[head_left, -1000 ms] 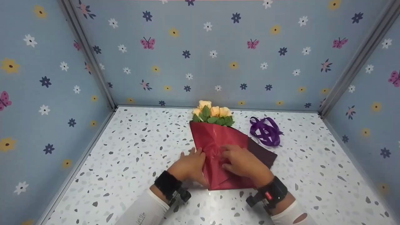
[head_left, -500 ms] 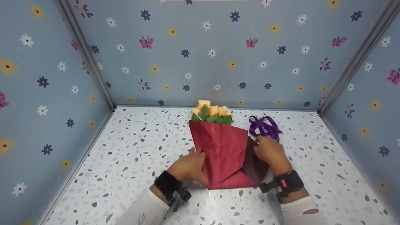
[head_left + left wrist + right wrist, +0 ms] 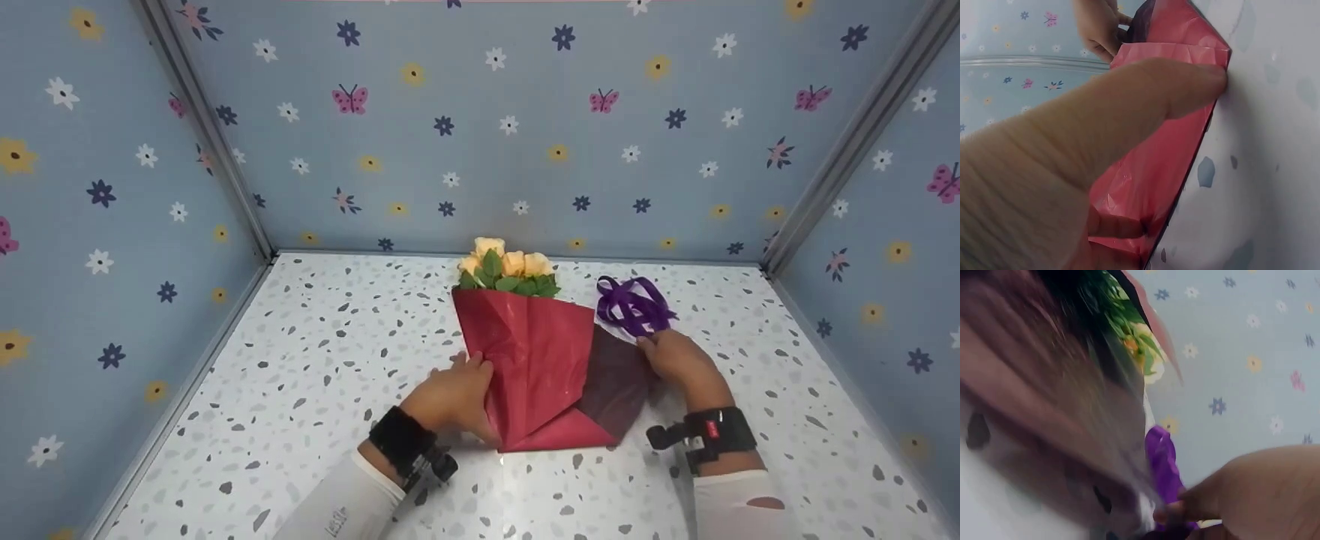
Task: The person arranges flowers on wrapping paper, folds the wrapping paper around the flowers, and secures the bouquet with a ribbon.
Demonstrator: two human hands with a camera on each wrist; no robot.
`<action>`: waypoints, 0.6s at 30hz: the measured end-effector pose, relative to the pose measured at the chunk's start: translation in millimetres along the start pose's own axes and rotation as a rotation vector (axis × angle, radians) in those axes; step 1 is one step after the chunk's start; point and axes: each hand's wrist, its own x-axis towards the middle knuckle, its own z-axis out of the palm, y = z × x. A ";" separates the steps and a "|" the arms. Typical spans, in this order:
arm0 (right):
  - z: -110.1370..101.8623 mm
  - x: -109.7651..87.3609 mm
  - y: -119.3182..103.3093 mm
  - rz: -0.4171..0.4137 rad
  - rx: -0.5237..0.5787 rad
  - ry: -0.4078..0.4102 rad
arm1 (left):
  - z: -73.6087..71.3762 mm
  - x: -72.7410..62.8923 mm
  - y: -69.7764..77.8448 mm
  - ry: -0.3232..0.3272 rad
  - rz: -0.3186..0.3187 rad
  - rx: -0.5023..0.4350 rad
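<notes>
A bouquet of pale peach roses with green leaves lies on the table, its stems hidden inside red wrapping paper. The left flap is folded over the front, while the dark inner side of the right flap faces up. My left hand rests along the paper's left edge, thumb near the bottom corner and fingers spread higher up. Out at the right, my right hand pinches the edge of the dark flap between thumb and fingers. In the right wrist view the raised flap looks blurred.
A loose tangle of purple ribbon lies just beyond my right hand. Flower-patterned panels wall the speckled white table at the back and both sides.
My right hand has left the folded red flap, moved right and taken hold of the dark right flap, drawing its edge up. The left hand has stayed at the paper's left edge.
</notes>
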 end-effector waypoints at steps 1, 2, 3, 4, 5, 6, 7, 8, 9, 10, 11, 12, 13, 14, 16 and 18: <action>-0.2 1.3 3.6 -0.002 0.045 -0.012 | -0.2 0.1 -0.1 0.003 0.005 0.005; -0.5 2.5 6.8 -0.010 0.092 -0.022 | -0.5 0.2 -0.2 0.008 0.011 0.004; -0.8 3.3 9.8 -0.013 0.145 -0.036 | -0.8 0.1 -0.3 0.013 0.019 0.005; -1.0 3.7 11.8 -0.014 0.205 -0.052 | -1.2 -0.1 -0.3 0.019 0.027 0.004; -1.0 4.2 13.2 -0.014 0.269 -0.068 | -1.7 -0.2 -0.4 0.025 0.036 -0.002; -0.9 4.8 14.0 -0.007 0.344 -0.089 | -2.4 -0.6 -0.5 0.030 0.044 -0.007; -0.6 5.2 14.5 -0.004 0.421 -0.114 | -2.8 -0.8 -0.7 0.034 0.052 -0.012; 0.2 5.9 14.4 0.004 0.504 -0.139 | -3.2 -0.9 -0.9 0.036 0.060 -0.017; 1.1 6.6 14.0 0.009 0.589 -0.167 | -3.4 -1.0 -1.1 0.035 0.064 -0.022; 2.4 7.6 13.7 0.018 0.674 -0.187 | -3.6 -1.1 -1.3 0.032 0.067 -0.029; 4.0 8.6 13.7 0.027 0.754 -0.208 | -3.6 -1.3 -1.6 0.029 0.068 -0.031; 5.7 9.3 13.8 0.038 0.830 -0.226 | -3.3 -1.5 -1.9 0.025 0.066 -0.032; 7.6 9.9 14.3 0.041 0.900 -0.245 | -2.9 -1.8 -2.2 0.020 0.064 -0.034; 9.8 10.5 14.8 0.058 0.971 -0.249 | -2.5 -2.0 -2.5 0.016 0.061 -0.034; 14.0 11.2 16.6 0.077 1.073 -0.253 | -1.3 -2.5 -2.9 0.003 0.050 -0.043; 18.2 11.9 17.9 0.088 1.121 -0.250 | -0.4 -3.0 -3.3 -0.009 0.040 -0.052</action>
